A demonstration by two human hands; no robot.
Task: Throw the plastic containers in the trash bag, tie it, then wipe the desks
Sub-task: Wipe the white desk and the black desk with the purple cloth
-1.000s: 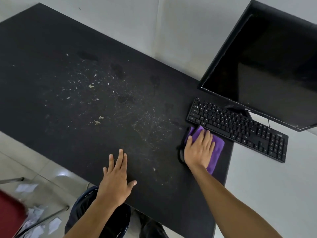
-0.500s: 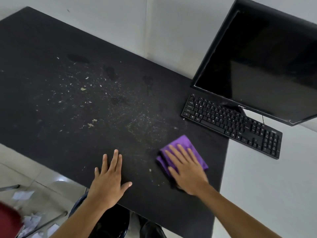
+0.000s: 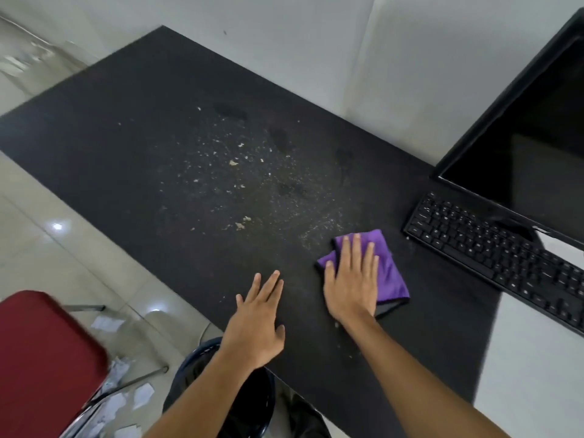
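The purple cloth (image 3: 390, 273) is lying folded on the black desk (image 3: 126, 137), near its front edge. The right hand (image 3: 350, 289) is pressing down on it, fingers straight and slightly spread, covering its nine o'clock side. At eight o'clock of the cloth the left hand (image 3: 257, 324) is resting flat on bare desktop, thumb out. Pale crumbs (image 3: 234, 172) are lying scattered at ten o'clock, a keyboard (image 3: 493, 251) is sitting at three o'clock, and a dark monitor (image 3: 537, 137) is standing at one o'clock.

Even indoor light, blurred wide-angle edges
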